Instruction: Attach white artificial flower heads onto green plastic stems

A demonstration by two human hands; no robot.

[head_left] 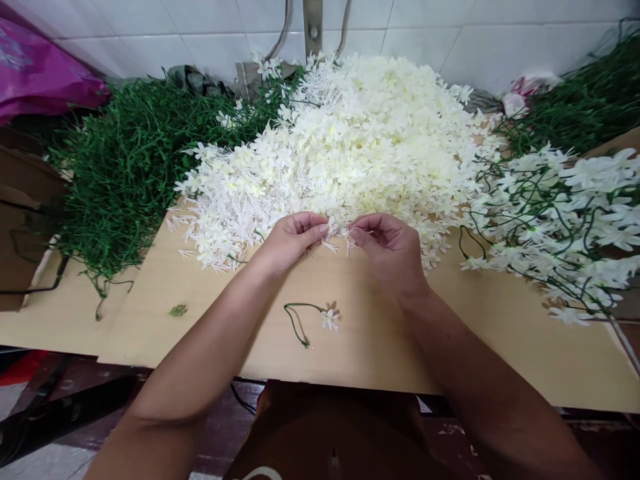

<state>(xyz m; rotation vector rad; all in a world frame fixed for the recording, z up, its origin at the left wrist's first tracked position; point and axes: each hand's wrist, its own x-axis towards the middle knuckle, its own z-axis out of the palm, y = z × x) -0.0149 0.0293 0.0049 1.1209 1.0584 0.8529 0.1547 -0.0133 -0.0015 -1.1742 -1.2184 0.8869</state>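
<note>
- White blossom point(331, 227): at left thumb and forefinger tips, in the gap between hands.
- Left hand point(299, 237): pinching that blossom, thumb against forefinger.
- Right hand point(393, 250): thumb and forefinger drawn together, just right of the blossom. White bits at its tips; can't tell if gripped or lying behind.
- Risk: blossom looks thin and light. Too hard a pinch could crease petals; too loose could drop it into the white flower pile point(390, 127) right beyond both hands, where it'd be lost among lookalikes.
- Risk: stemmed flower point(329, 320) lies nearside of both hands, between forearms; a sleeve-less forearm sweep could drag it off the tabletop point(370, 353).
- Count: 2 hands, 1 blossom in left pinch, 1 loose stemmed flower, 1 green scrap point(178, 311) left of left forearm.
- Count: 1 white pile, 2 green stem heaps: 1 left of left hand point(133, 160), 1 far right of right hand. 1 stemmed-flower bunch point(585, 233) right of right hand. Single pieces in these: too tangled to count.
</note>
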